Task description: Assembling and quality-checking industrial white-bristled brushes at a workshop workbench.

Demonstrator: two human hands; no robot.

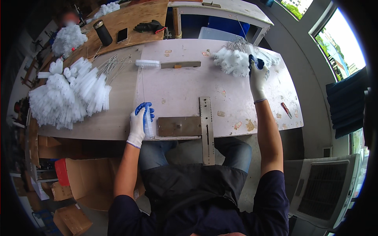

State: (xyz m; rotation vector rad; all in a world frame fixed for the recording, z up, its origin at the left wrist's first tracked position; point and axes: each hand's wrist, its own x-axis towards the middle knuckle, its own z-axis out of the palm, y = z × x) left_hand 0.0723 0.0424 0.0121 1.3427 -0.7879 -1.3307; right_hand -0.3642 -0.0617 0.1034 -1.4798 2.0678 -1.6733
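My left hand, in a white glove with blue-coated fingers, is closed on a white bristle brush near the table's front edge. Its thin wire stem points away from me. At the far right, my gloved right hand is closed beside a pile of white brushes with wire stems. A long wire sticks up from that hand and looks like a brush's stem; the fingers hide the rest. Beyond my left hand, a single brush lies by a narrow metal bar.
A larger heap of white brushes covers the table's left side. A metal plate and a slotted metal strip sit at the front edge, the strip overhanging it. A red-handled tool lies right. Behind are a black bottle and phone.
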